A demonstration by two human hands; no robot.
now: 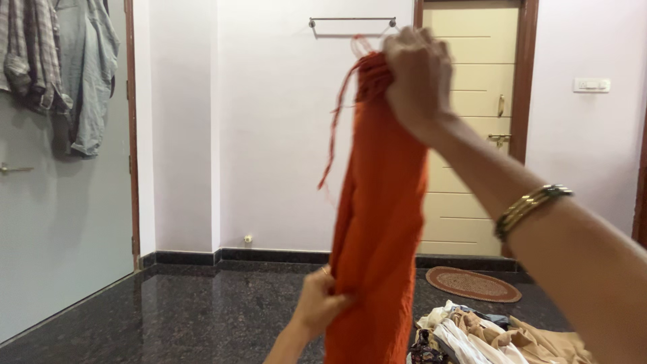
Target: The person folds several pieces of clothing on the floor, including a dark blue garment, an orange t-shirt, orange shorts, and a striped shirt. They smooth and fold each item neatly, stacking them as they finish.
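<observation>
An orange garment hangs lengthwise in front of me, with a thin drawstring dangling from its gathered top. My right hand is raised and grips that bunched top end; gold bangles sit on its wrist. Lower down, my left hand pinches the left edge of the cloth near its bottom part. The garment's lowest end runs out of the frame.
A pile of mixed clothes lies on the dark polished stone floor at the lower right. An oval mat lies before a cream door. Shirts hang at the upper left. A towel rail is fixed on the white wall.
</observation>
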